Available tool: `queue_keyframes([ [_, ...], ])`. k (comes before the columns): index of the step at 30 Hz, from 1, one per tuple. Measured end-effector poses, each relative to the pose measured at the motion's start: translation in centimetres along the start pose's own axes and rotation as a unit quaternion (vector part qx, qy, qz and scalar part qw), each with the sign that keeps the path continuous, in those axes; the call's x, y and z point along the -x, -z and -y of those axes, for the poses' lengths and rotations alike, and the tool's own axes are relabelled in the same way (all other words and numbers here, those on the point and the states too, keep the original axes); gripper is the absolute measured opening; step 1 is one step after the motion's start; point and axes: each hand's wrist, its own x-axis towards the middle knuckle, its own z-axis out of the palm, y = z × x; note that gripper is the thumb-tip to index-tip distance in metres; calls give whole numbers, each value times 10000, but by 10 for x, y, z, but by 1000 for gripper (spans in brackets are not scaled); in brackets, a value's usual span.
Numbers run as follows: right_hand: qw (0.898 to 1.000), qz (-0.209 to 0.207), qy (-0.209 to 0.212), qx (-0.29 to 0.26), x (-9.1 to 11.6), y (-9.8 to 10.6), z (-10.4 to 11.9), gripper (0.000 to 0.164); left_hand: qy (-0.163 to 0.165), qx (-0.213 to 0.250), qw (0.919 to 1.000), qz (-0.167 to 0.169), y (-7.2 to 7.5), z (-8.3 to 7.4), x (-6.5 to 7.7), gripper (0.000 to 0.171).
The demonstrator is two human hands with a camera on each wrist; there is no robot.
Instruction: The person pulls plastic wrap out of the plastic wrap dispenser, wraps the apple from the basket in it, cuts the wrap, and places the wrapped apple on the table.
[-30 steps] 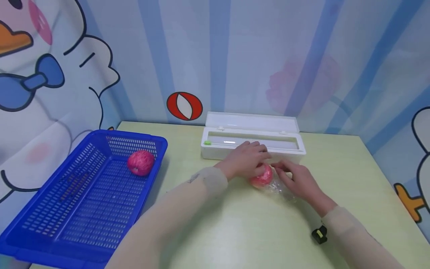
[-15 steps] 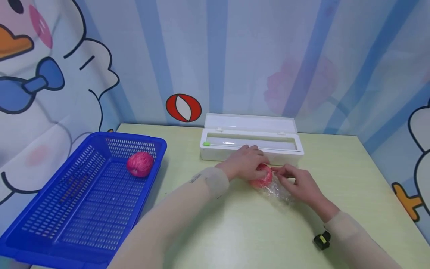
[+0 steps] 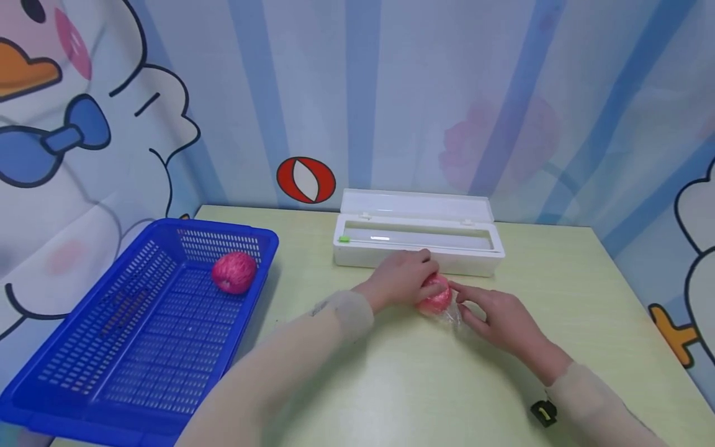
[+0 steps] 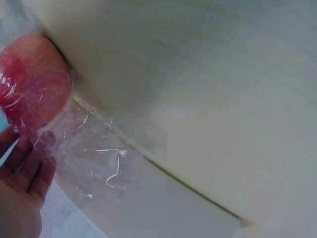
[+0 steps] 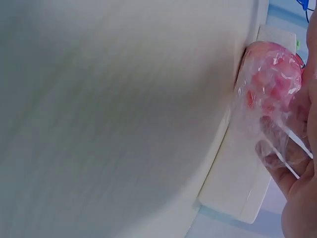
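Observation:
My left hand (image 3: 403, 277) grips a red apple (image 3: 435, 294) that is wrapped in clear plastic film and sits on the table in front of the white box. The film (image 4: 99, 148) is crinkled and trails off the apple's side in the left wrist view. On the apple's right, my right hand (image 3: 503, 320) reaches in with its index finger extended to the wrapped fruit, thumb apart. In the right wrist view, loose film (image 5: 275, 144) lies over these fairly straight fingers. The apple's far side is hidden.
Behind the hands stands a white cling film box (image 3: 419, 257), lid raised, with a green slider at its left end. A blue perforated basket (image 3: 223, 338) on the left holds another red apple (image 3: 234, 272). A small black object (image 3: 544, 412) is by the right sleeve.
The right thumb has moved away from the index finger, and the loose film beside the apple has become smaller. The left hand has shifted slightly left and nearer with the apple.

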Motion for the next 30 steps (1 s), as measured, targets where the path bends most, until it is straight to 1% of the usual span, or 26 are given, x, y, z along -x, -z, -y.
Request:
queue_keyframes([
  [2, 9999, 73, -139, -25, 1, 0, 3, 48, 67, -194, 9998, -83, -1, -2, 3, 38],
  [4, 9993, 147, -331, -68, 1, 0, 6, 46, 97, -281, 9995, -145, -2, -3, 6, 39],
  [7, 9986, 215, -479, 5, -1, 0, 11, 49, 188, -149, 9996, -134, -3, -1, 11, 46],
  [9, 9990, 183, -388, 139, -2, -1, 12, 52, 246, 61, 9997, -39, -2, 3, 14, 54],
  [11, 9992, 103, -233, 301, -3, -2, 13, 56, 238, 246, 9994, 80, -2, 6, 17, 65],
  [13, 9990, -2, -106, 430, -4, -4, 14, 57, 143, 405, 9989, 189, -1, 9, 18, 72],
  [16, 9987, -116, -33, 492, -4, -5, 13, 55, -18, 581, 9979, 302, -2, 10, 19, 73],
  [18, 9987, -157, -17, 491, -4, -6, 12, 52, -20, 700, 9970, 340, -3, 10, 18, 72],
  [20, 9986, -216, 42, 471, -4, -7, 11, 50, 35, 840, 9956, 406, -5, 9, 17, 71],
  [22, 9984, -301, 129, 451, -5, -8, 9, 49, 119, 1021, 9936, 476, -7, 8, 17, 75],
  [25, 9974, -486, 311, 434, -6, -11, 6, 48, 251, 1261, 9898, 617, -10, 5, 16, 86],
  [28, 9965, -568, 425, 444, -8, -12, 3, 47, 319, 1331, 9883, 675, -12, 4, 16, 92],
  [30, 9962, -551, 472, 472, -10, -13, 3, 45, 315, 1310, 9887, 657, -13, 4, 16, 89],
])
